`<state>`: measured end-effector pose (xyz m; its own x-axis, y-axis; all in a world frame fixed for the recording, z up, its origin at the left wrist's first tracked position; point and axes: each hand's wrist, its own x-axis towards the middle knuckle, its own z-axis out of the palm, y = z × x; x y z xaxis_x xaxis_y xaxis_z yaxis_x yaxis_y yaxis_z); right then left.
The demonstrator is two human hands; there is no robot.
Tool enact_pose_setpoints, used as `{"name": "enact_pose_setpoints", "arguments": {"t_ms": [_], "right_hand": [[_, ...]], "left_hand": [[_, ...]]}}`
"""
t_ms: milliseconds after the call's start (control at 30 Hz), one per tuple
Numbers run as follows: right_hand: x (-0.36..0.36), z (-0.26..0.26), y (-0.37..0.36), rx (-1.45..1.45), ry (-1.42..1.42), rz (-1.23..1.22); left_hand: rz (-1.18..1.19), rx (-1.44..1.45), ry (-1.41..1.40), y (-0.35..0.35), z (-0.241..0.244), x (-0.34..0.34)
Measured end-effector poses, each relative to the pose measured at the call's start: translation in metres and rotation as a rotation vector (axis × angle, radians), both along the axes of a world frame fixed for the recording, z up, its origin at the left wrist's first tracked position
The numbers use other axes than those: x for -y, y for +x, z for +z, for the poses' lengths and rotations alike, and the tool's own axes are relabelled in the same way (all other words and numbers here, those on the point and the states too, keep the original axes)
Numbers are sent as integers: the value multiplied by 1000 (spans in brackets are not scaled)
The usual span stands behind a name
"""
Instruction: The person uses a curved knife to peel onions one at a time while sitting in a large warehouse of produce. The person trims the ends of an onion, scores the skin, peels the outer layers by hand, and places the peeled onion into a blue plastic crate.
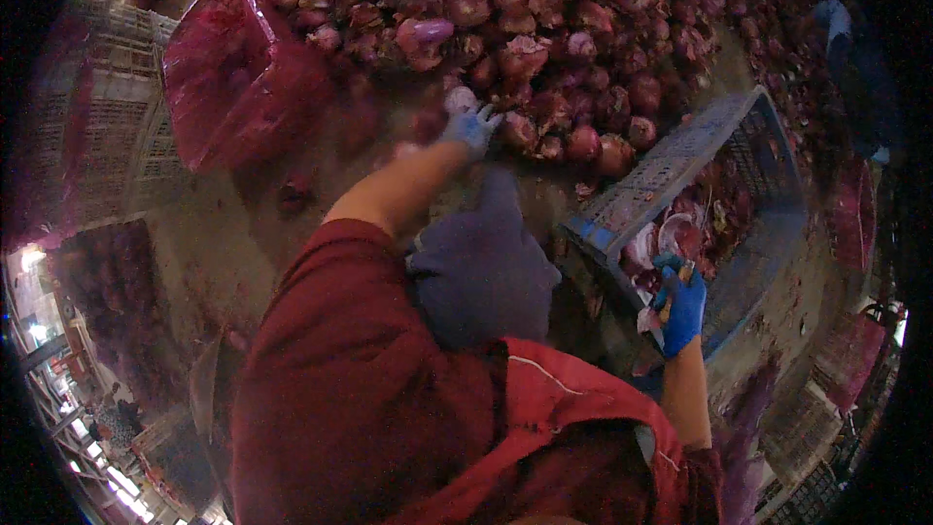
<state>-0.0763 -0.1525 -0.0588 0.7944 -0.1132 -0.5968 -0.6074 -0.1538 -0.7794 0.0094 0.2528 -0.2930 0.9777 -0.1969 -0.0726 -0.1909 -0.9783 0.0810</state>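
My left hand [472, 130], in a light blue glove, reaches to the near edge of a large heap of red onions [510, 51]. Its fingers are apart, and a pale onion [461, 99] lies against or just beyond them. Over the near end of a blue plastic crate [783, 211], my right hand [684, 313] in a darker blue glove is closed around a small yellowish object [686, 273], whose kind is blurred. Just beyond those fingers is a pale, rounded onion [681, 235]. Onion skins and trimmings [729, 197] lie inside the crate.
A red mesh sack [219, 87] with an open mouth stands left of the heap. Stacked light-coloured crates [109, 124] are at far left. Dark filled sacks [116, 306] stand behind on the left. Another person's sleeve [834, 22] shows at the upper right.
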Motion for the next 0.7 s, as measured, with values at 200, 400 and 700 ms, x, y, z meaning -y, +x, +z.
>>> {"name": "enact_pose_setpoints", "arguments": {"t_ms": [200, 400, 700], "right_hand": [[17, -19, 3, -16, 50, 53], [7, 31, -14, -44, 107, -45], [-17, 96, -27, 202, 595, -16]], "left_hand": [[210, -110, 255, 19, -31, -5], [497, -156, -531, -2, 55, -16], [-311, -555, -1538, -20, 352, 162]]}}
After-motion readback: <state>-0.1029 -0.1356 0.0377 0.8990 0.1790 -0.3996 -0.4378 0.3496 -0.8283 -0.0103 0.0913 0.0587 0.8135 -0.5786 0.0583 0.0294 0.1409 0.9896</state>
